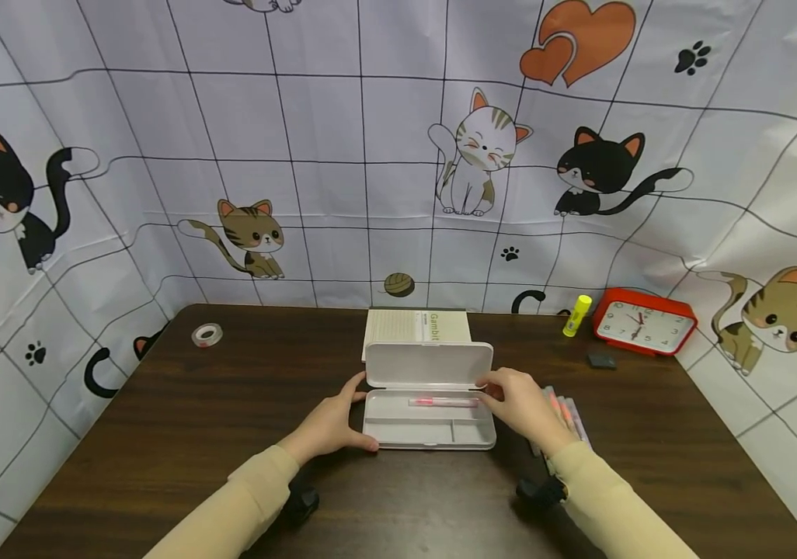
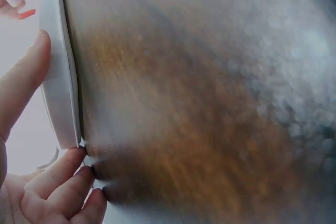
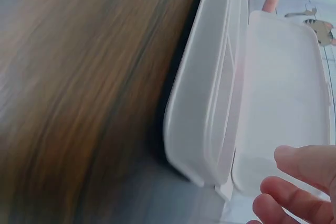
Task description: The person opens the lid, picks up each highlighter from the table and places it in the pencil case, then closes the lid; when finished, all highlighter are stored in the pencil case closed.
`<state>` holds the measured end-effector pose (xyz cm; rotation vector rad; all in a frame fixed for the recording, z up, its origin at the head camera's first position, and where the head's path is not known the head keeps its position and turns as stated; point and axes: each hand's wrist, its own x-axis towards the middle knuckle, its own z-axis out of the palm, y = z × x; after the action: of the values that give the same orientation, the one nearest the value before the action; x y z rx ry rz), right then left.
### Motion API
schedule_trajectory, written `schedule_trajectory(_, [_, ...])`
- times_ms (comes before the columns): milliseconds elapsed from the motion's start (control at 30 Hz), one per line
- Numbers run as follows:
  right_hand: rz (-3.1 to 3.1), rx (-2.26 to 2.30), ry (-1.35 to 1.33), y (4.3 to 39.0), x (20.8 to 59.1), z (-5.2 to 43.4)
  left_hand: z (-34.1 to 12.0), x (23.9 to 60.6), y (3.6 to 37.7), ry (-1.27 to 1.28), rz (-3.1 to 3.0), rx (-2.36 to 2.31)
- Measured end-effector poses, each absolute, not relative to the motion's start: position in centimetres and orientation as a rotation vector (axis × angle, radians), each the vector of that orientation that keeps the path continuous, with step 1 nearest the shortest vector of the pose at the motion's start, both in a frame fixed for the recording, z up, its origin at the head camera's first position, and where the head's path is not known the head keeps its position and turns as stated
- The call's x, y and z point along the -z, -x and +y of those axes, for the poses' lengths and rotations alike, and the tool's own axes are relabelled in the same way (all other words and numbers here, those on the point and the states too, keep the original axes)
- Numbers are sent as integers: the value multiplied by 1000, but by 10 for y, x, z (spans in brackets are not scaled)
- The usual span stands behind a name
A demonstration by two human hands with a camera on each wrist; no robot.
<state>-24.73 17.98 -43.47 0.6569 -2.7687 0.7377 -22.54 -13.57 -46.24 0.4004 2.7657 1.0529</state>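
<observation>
A white pencil case (image 1: pixel 398 432) lies unfolded on the dark wooden table, its lid (image 1: pixel 429 366) tipped back. In the rear compartment lies a pen with pink showing through its clear barrel (image 1: pixel 440 402). My left hand (image 1: pixel 328 423) holds the left end of the case, thumb at the front corner and fingers around the side; the left wrist view shows thumb and fingertips against the wall. My right hand (image 1: pixel 520 404) is over the right end near the hinge. In the right wrist view its thumb and fingers (image 3: pixel 302 161) are apart with nothing between them.
Several markers (image 1: pixel 573 419) lie right of the case, partly behind my right hand. Behind the lid is a pale green notebook (image 1: pixel 415 324). A red alarm clock (image 1: pixel 645 321), yellow glue stick (image 1: pixel 577 315) and dark eraser-like block (image 1: pixel 602 362) are at back right; a tape roll (image 1: pixel 207 335) is back left.
</observation>
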Motion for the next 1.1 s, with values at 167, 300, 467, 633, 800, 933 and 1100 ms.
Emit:
schedule_trajectory(167, [-2807, -741, -580, 244, 432, 194, -136, 462, 225, -391, 2760, -1061])
schedule_trajectory(300, [-2834, -734, -537, 240, 431, 205, -135, 461, 225, -388, 2757, -1059])
schedule_trajectory(467, [-2874, -737, -462, 235, 433, 222, -134, 461, 225, -389, 2757, -1049])
schedule_trajectory(633, [-2881, -726, -433, 231, 435, 241, -135, 461, 224, -381, 2755, -1056])
schedule_trajectory(800, [-2899, -714, -379, 226, 436, 259, -136, 461, 225, -366, 2755, -1054])
schedule_trajectory(933, [-2909, -712, -311, 220, 437, 274, -136, 461, 225, -369, 2756, -1053])
schedule_trajectory(1100, [-2914, -697, -268, 212, 441, 292, -135, 461, 225, -376, 2753, -1053])
